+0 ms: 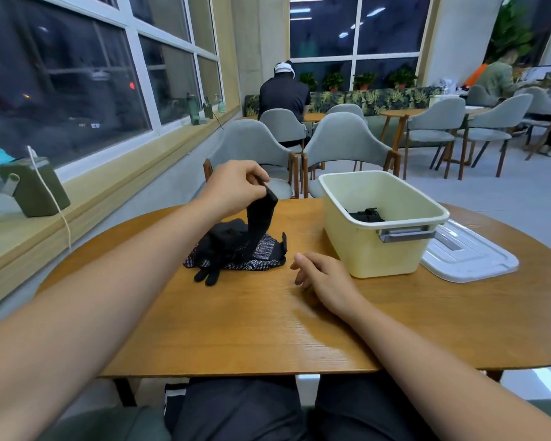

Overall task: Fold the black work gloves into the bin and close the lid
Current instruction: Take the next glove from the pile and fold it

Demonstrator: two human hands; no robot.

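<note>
The left hand is pinching one black glove by its cuff, the right hand lying with fingers relaxed, risking dragging the tangled pile along.

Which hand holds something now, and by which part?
The left hand pinches a black glove by its raised upper end; the right hand holds nothing.

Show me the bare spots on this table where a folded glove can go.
Widest: the near table strip between the glove pile, the right hand and the near edge. A narrow gap lies between pile and bin. Crowded: right of the bin, where the lid lies.
</note>
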